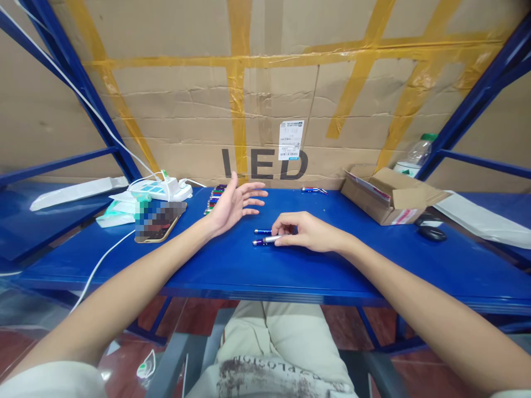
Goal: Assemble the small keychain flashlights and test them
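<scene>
My left hand (237, 205) is raised over the blue table with its fingers spread and nothing in them. Behind it lies a row of several slim metal tubes (213, 202) in mixed colours, partly hidden by the hand. My right hand (306, 231) rests low over the table, fingers curled round a silver pen-like tube (272, 239). The end of a purple pen-like tube (259, 242) shows just left of the silver one; whether the two are joined, I cannot tell. Another blue pen-like tube (262, 231) lies just behind, its right end hidden by my fingers.
A blue tube with a metal clip (314, 190) lies at the back. On the right are an opened cardboard box (392, 199), a black mouse (431, 233) and a plastic bottle (417, 155). A phone (160, 226), a power strip (166, 189) and cables occupy the left. A large carton (186, 116) stands behind.
</scene>
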{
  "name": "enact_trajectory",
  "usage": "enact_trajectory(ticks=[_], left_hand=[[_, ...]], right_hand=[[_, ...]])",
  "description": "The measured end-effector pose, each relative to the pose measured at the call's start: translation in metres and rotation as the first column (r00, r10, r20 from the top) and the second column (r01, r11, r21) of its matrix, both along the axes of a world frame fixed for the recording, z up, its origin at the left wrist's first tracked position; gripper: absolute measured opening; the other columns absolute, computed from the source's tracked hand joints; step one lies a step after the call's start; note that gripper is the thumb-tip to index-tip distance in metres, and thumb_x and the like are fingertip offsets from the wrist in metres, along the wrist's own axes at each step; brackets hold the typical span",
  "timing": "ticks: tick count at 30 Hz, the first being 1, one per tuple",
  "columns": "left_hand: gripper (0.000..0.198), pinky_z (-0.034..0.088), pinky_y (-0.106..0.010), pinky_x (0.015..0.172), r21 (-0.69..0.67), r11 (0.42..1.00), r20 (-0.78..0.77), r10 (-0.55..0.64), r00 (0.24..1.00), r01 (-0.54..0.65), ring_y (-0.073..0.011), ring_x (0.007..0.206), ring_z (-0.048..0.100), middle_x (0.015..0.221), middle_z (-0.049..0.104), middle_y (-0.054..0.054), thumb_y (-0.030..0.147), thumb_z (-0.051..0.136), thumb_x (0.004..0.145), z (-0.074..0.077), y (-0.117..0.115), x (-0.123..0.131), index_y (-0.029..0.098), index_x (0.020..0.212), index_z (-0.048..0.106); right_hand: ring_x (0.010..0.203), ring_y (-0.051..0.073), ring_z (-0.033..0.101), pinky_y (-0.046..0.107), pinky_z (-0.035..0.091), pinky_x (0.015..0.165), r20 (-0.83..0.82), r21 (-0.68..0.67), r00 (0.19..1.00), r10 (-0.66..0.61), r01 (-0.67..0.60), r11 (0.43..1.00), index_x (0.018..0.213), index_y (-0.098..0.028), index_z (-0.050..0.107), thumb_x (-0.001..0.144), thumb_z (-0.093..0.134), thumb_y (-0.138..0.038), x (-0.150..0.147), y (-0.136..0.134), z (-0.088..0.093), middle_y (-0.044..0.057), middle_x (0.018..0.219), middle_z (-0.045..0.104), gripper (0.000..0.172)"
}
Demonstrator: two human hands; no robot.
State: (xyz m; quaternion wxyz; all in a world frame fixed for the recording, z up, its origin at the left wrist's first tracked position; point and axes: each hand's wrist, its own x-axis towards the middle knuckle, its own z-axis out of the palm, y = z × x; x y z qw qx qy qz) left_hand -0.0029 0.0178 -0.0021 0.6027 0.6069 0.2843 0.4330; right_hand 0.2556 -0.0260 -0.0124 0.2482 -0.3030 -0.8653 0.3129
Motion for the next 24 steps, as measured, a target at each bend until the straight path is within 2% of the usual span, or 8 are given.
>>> enact_trajectory(ticks=[2, 7, 10, 13, 16, 24], left_hand=[[0.095, 0.059, -0.044, 0.097, 0.005, 1.000, -0.007, -0.001, 1.000, 0.001, -0.0367, 0.130, 0.066, 0.149, 0.069, -0.019, 0.093, 0.031, 0.098, 0.000, 0.000, 0.000, 0.018, 0.141, 0.070], [0.094, 0.058, -0.045, 0.099, 0.013, 1.000, -0.019, -0.008, 1.000, 0.008, -0.0376, 0.132, 0.065, 0.148, 0.069, -0.018, 0.092, 0.030, 0.098, -0.001, 0.001, 0.000, 0.020, 0.141, 0.070], [0.093, 0.057, -0.045, 0.098, 0.017, 1.000, -0.023, -0.002, 1.000, 0.002, -0.0372, 0.131, 0.065, 0.147, 0.069, -0.018, 0.092, 0.029, 0.099, -0.001, 0.001, 0.000, 0.019, 0.141, 0.070], [0.092, 0.057, -0.044, 0.096, 0.018, 1.000, -0.024, 0.009, 1.000, -0.008, -0.0365, 0.129, 0.066, 0.146, 0.070, -0.018, 0.091, 0.030, 0.099, -0.001, 0.000, 0.001, 0.019, 0.140, 0.070], [0.091, 0.057, -0.044, 0.096, 0.019, 1.000, -0.029, 0.008, 1.000, -0.007, -0.0365, 0.128, 0.066, 0.146, 0.070, -0.018, 0.091, 0.031, 0.100, -0.001, 0.000, 0.001, 0.019, 0.139, 0.071], [0.090, 0.056, -0.044, 0.097, 0.018, 1.000, -0.043, 0.012, 0.999, -0.011, -0.0359, 0.127, 0.065, 0.144, 0.071, -0.018, 0.090, 0.032, 0.100, -0.001, 0.000, 0.002, 0.019, 0.138, 0.071]], right_hand=[[0.084, 0.020, 0.066, 0.033, 0.053, 0.079, 0.037, -0.012, 0.999, 0.035, -0.035, 0.999, 0.101, -0.021, 0.079, 0.093, 0.082, -0.054, -0.001, -0.001, 0.001, 0.003, 0.092, 0.076, 0.034], [0.089, 0.022, 0.065, 0.036, 0.049, 0.086, 0.157, 0.098, 0.983, 0.093, -0.109, 0.989, 0.092, -0.024, 0.080, 0.093, 0.085, -0.045, -0.002, -0.002, 0.003, 0.002, 0.085, 0.075, 0.022], [0.087, 0.021, 0.066, 0.036, 0.050, 0.085, 0.111, 0.108, 0.991, 0.072, -0.084, 0.991, 0.097, -0.023, 0.080, 0.098, 0.080, -0.044, -0.003, -0.003, 0.002, 0.003, 0.089, 0.074, 0.021], [0.091, 0.022, 0.068, 0.037, 0.052, 0.087, 0.054, 0.160, 0.998, 0.042, -0.051, 0.986, 0.109, -0.023, 0.081, 0.105, 0.071, -0.041, -0.005, -0.002, -0.002, 0.006, 0.100, 0.074, 0.022], [0.099, 0.024, 0.067, 0.039, 0.052, 0.093, 0.097, 0.217, 0.995, 0.033, -0.053, 0.975, 0.117, -0.024, 0.082, 0.107, 0.068, -0.039, -0.005, 0.000, -0.007, 0.008, 0.106, 0.072, 0.022], [0.102, 0.027, 0.061, 0.042, 0.048, 0.095, 0.176, 0.262, 0.984, 0.002, -0.048, 0.964, 0.111, -0.024, 0.078, 0.108, 0.067, -0.041, -0.004, 0.003, -0.012, 0.008, 0.106, 0.072, 0.021]])
